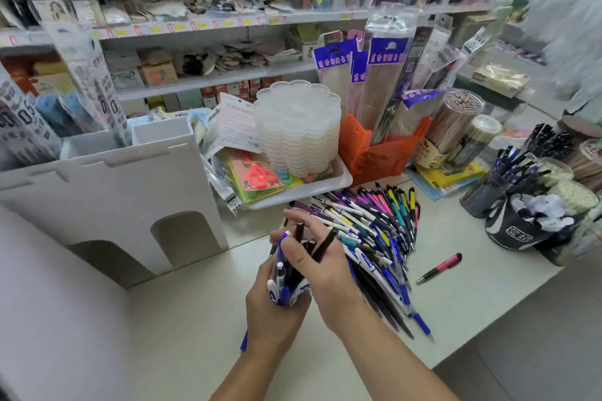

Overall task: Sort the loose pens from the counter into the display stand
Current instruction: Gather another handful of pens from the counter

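I read the step in hand as gathering a bundle of like pens before carrying it to the tall white foam-board display stand with arched cut-outs (110, 192), which sits up and to the left of my grip. The big fan-shaped heap of loose plastic click pens in blue, white, black, pink and yellow (374, 228) spreads on the counter just right of and beyond my hands, its near edge running under my right wrist. My left hand (273, 312) is curled tightly round a clutch of blue-and-white capped pens (280, 283), held roughly upright. My right hand (312, 257) has its fingers part-curled over several slim black pens (322, 242), pressing them against the clutch. To do this well I would square the ends, keep the black ones apart from the blue, and not overfill the fist. A lone pink-and-black pen (439, 268) lies well off to the right on the pale off-white laminate counter (182, 319). Beyond the grip stand a stack of clear scalloped plastic trays (299, 127) and blurred shop shelves (195, 26).
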